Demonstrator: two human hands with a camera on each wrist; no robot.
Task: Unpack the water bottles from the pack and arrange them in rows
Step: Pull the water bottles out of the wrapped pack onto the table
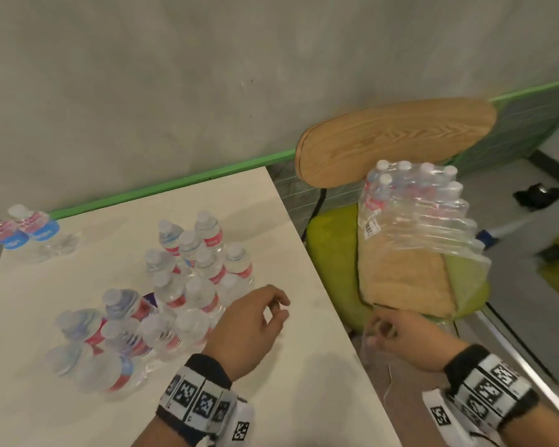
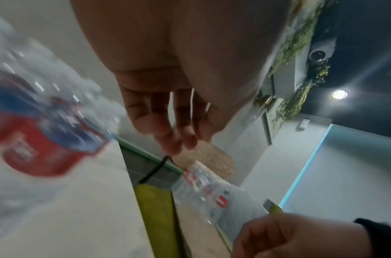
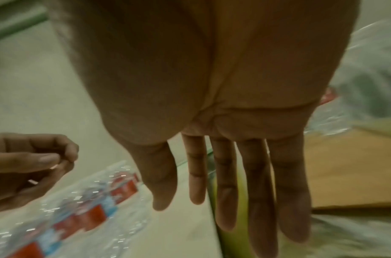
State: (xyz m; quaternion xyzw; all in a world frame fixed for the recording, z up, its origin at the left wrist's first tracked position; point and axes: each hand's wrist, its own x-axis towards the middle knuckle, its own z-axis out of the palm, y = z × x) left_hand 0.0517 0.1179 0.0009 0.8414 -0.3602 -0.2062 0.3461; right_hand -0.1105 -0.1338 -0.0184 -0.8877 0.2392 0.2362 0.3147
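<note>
Bottles (image 1: 191, 279) were already loose on the table (image 1: 304, 366) but not in rows, the pack (image 1: 413, 214) sat wrapped on the chair (image 1: 333, 253) off its right edge; left hand (image 1: 249, 327) loosely curled and empty, right hand (image 1: 400, 333) w/ fingers out

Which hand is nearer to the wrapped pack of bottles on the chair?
The right hand: it is just below the wrapped pack, at the chair's front edge. The left hand hovers over the table, farther left.

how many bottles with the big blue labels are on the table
2. Both blue-label bottles stand side by side at the table's far left corner: one nearest the edge, the other just right of it.
</note>
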